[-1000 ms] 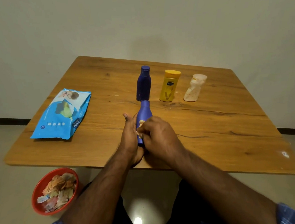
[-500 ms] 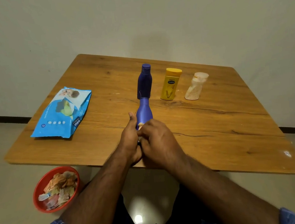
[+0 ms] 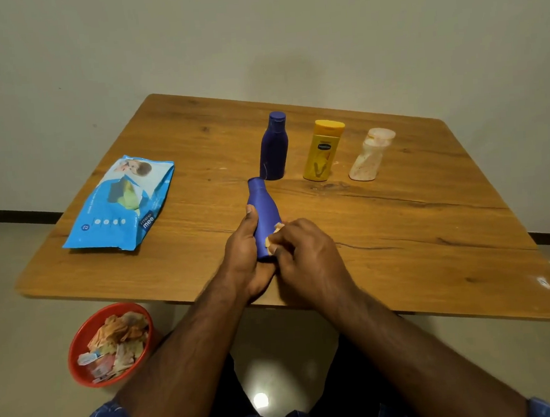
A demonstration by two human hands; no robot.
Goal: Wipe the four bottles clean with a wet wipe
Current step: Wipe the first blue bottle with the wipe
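Blue bottle (image 3: 263,214), left hand (image 3: 246,255) gripping, right hand (image 3: 303,255) apparently wiping

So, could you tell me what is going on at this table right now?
A person is cleaning bottles. The left hand holds a blue bottle tilted over the table, while the right hand rubs a wipe against its side. Three more bottles stand upright behind: a dark blue one, a yellow one and a pale one. The wipes pack lies to the left.

A plain home room: wooden table (image 3: 400,231), bare wall (image 3: 253,29), tiled floor (image 3: 21,343)
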